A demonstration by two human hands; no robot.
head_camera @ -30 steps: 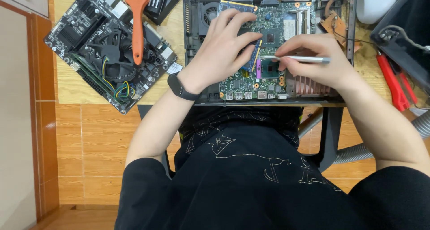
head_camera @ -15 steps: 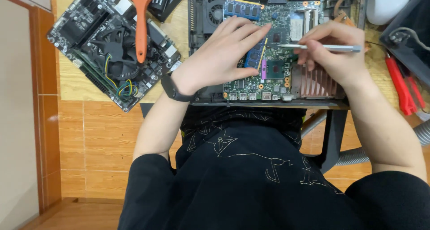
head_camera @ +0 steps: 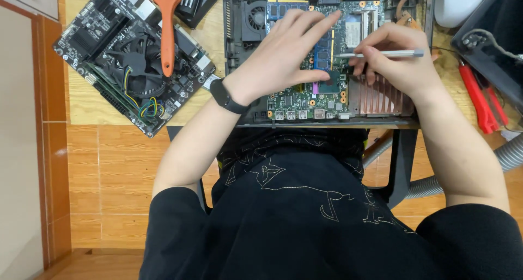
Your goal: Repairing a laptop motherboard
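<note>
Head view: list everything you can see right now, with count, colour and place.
Opened laptop board: one, green, centre of desk.
Memory module: one, blue, upper board.
Cooling fan: one, black, board's upper left.
Copper heatsink: one, board's right.
Spare motherboard: one, black, desk left.
Brush: one, orange handle, lying on spare motherboard.
Pliers: one, red handles, desk right.
Silver tool: one, in right hand.
Wristband: one, black, left wrist.
Left hand: on board.
Right hand: gripping tool.
</note>
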